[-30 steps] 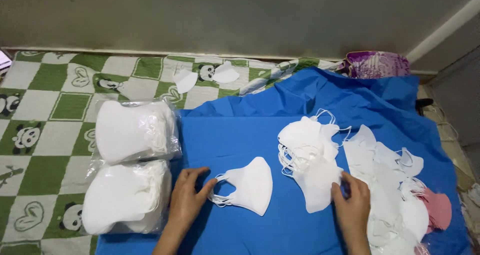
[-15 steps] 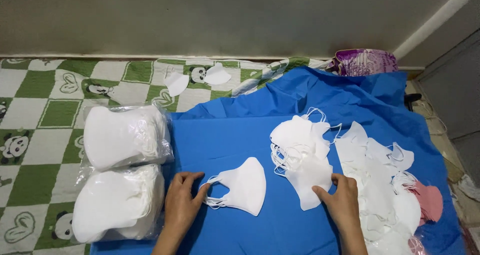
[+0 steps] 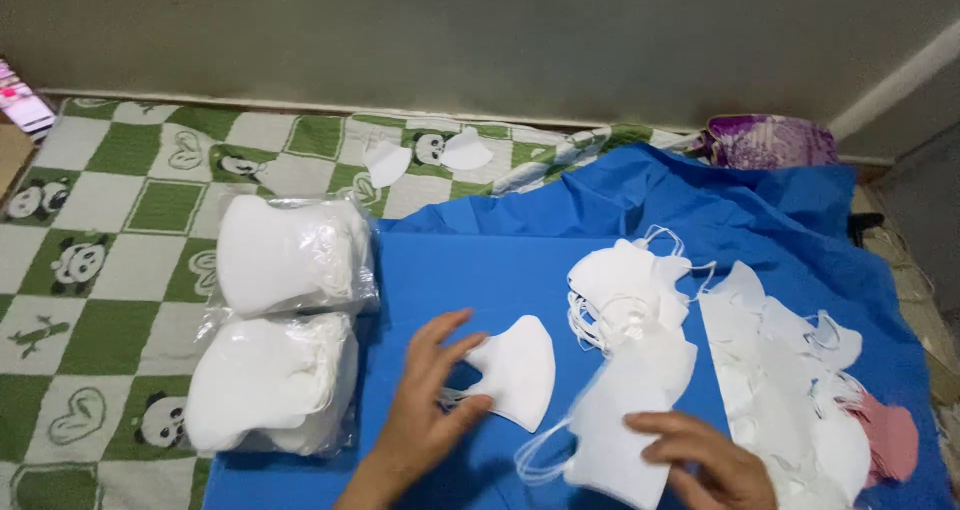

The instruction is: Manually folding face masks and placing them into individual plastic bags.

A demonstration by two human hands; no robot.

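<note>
1. Since 0.5 s ago the right hand [image 3: 705,460] has dragged 1 white face mask [image 3: 630,420] off the heap toward the near edge, and the left hand [image 3: 425,410] has spread its fingers wider beside the single folded mask [image 3: 520,370]
2. The blue cloth [image 3: 480,270] covers the work area, lying over a green-and-white panda-print mat [image 3: 100,220]
3. A long spread of loose white masks [image 3: 780,390] runs along the right of the cloth, with a pink mask [image 3: 890,435] at its far edge
4. 2 clear plastic bags of stacked white masks [image 3: 285,320] sit at the cloth's left edge, one behind the other
5. A small heap of masks with tangled ear loops [image 3: 625,295] lies just behind the dragged mask
6. The right hand lies flat, fingers pressing down on the dragged mask, not closed around it
7. The left hand is open, fingers splayed, thumb and fingertips touching the folded mask's ear-loop side, gripping nothing
8. 2 stray white masks [image 3: 425,155] lie on the mat near the wall
</note>
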